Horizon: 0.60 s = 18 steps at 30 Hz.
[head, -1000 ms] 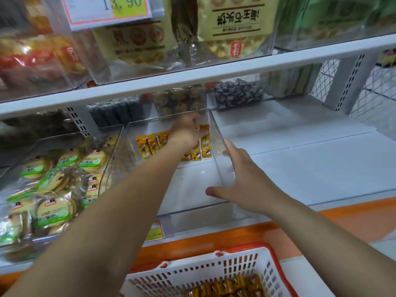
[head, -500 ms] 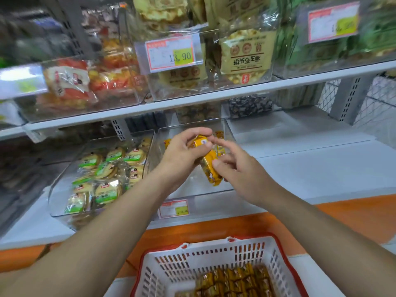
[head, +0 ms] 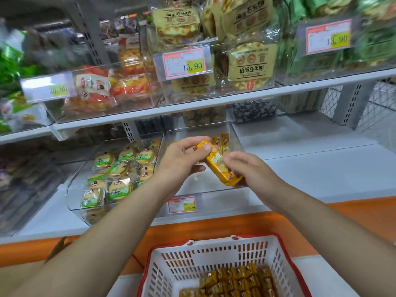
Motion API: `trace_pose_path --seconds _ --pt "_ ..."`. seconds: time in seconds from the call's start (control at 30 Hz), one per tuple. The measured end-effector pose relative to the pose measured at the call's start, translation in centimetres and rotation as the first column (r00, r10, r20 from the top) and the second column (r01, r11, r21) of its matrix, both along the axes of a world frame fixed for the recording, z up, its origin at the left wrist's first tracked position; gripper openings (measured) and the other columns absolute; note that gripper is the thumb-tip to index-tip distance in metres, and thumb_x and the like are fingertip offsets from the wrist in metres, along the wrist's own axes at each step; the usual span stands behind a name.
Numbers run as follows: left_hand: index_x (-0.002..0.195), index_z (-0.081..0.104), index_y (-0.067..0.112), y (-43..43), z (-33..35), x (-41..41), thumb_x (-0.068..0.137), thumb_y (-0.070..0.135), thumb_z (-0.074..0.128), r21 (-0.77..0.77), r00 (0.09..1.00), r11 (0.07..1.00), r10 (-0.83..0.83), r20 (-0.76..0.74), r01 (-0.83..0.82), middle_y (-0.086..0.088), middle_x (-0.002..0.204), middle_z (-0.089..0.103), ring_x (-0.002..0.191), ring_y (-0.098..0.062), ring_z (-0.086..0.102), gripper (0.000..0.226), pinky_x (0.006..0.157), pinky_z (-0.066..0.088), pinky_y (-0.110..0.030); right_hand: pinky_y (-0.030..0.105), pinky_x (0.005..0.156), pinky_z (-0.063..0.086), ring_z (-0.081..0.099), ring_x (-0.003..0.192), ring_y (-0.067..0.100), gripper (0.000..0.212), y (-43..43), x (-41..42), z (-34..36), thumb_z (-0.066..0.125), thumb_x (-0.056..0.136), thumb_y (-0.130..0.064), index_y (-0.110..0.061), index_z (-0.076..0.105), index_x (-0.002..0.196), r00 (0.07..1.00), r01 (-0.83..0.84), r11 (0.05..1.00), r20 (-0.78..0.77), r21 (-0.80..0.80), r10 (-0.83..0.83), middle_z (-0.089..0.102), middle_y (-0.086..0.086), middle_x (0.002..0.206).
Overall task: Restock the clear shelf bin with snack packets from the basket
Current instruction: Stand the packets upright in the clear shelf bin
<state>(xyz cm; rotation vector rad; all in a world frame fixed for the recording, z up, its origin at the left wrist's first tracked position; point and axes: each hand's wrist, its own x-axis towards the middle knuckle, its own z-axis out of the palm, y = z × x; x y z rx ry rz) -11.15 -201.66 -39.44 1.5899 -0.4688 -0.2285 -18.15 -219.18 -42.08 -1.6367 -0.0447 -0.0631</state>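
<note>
Both hands hold one yellow-orange snack packet (head: 220, 166) in front of the clear shelf bin (head: 235, 138) on the lower shelf. My left hand (head: 182, 157) pinches the packet's upper end, thumb on top. Curled fingers of my right hand (head: 246, 166) grip its lower end. A few more yellow packets (head: 222, 140) stand at the back of the bin. The white basket (head: 192, 260) with a red rim sits below, with several yellow packets (head: 235, 279) lying in it.
Left of the clear bin stands another clear bin (head: 77, 189) full of green-labelled round biscuits. A price tag (head: 181, 204) hangs on the bin's front. The upper shelf (head: 214, 101) carries bins of bagged snacks. Bare white shelf (head: 310, 163) lies to the right.
My left hand drew a yellow packet out of the bin's back. My right hand left the bin's side wall and took the packet's lower end. The view tilted upward.
</note>
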Motion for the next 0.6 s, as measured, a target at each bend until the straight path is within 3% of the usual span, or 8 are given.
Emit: trace_pose_path --seconds 0.1,0.2,0.27,0.37,0.47,0.53,0.6 --pt "0.118 0.073 0.012 -0.6 -0.6 -0.1 0.096 0.015 0.068 0.019 1.000 1.000 -0.011 0.005 0.011 -0.008 0.103 0.077 0.088 -0.015 0.070 0.023 0.072 0.057 -0.023 0.029 0.076 0.054 0.069 0.085 0.015 0.026 -0.4 0.1 -0.1 0.055 0.099 -0.041 -0.024 0.068 0.114 0.994 0.101 0.994 0.037 -0.053 -0.099 0.073 -0.002 0.096" --pt "0.114 0.075 0.016 -1.3 -1.4 -0.1 0.093 0.015 0.072 0.056 0.999 0.998 -0.028 0.017 0.027 -0.003 0.094 0.073 0.083 -0.010 0.070 0.021 0.073 0.059 -0.024 0.024 0.071 0.055 0.071 0.086 0.010 0.047 -1.2 0.3 -0.5 0.063 0.097 -0.023 -0.033 0.047 0.140 0.998 0.044 0.996 0.055 -0.078 -0.040 0.068 -0.004 0.115" --pt "0.113 0.074 0.018 -1.8 -1.8 0.3 0.091 0.019 0.075 0.079 0.999 0.997 0.000 0.035 -0.003 -0.001 0.091 0.075 0.082 -0.009 0.072 0.021 0.070 0.060 -0.023 0.020 0.063 0.052 0.071 0.076 0.010 0.059 -1.8 0.4 -0.8 0.064 0.096 -0.014 -0.036 0.041 0.145 0.997 -0.020 0.999 0.070 -0.048 0.024 0.068 0.001 0.116" --pt "0.105 0.074 0.022 -2.3 -2.6 2.0 0.095 0.025 0.072 0.104 0.993 0.993 0.037 0.111 -0.048 0.000 0.086 0.078 0.081 -0.008 0.072 0.011 0.065 0.058 -0.022 0.027 0.063 0.056 0.072 0.074 0.017 0.060 -2.9 0.9 -0.8 0.066 0.093 -0.008 -0.042 0.048 0.139 0.991 0.067 0.997 0.120 -0.047 -0.061 0.067 0.004 0.112" --pt "0.100 0.072 0.023 -3.2 -4.1 5.6 0.090 0.022 0.076 0.230 0.969 0.962 0.093 0.231 -0.147 0.009 0.074 0.069 0.075 -0.013 0.064 0.011 0.072 0.055 -0.029 0.034 0.062 0.060 0.072 0.074 0.019 0.047 -4.0 2.3 -0.6 0.066 0.089 0.002 -0.033 0.060 0.120 0.952 0.250 0.959 0.147 0.133 -0.268 0.062 0.013 0.109" --pt "0.110 0.071 0.019 -4.2 -5.3 8.6 0.087 0.023 0.078 0.375 0.946 0.904 0.084 0.312 -0.204 0.007 0.085 0.068 0.082 -0.017 0.061 0.024 0.083 0.052 -0.032 0.038 0.066 0.061 0.072 0.086 0.021 0.044 -4.7 3.7 -0.4 0.066 0.085 0.006 -0.029 0.061 0.112 0.901 0.382 0.911 0.157 0.155 -0.405 0.061 0.012 0.109" --pt "0.128 0.064 0.018 -5.5 -6.2 11.8 0.089 0.035 0.076 0.609 0.873 0.722 -0.017 0.488 -0.327 -0.002 0.110 0.071 0.102 -0.024 0.065 0.045 0.092 0.053 -0.038 0.041 0.075 0.061 0.067 0.099 0.023 0.046 -5.4 5.5 -0.5 0.066 0.084 0.008 -0.030 0.060 0.108 0.875 0.434 0.896 0.193 0.092 -0.443 0.062 0.006 0.108"
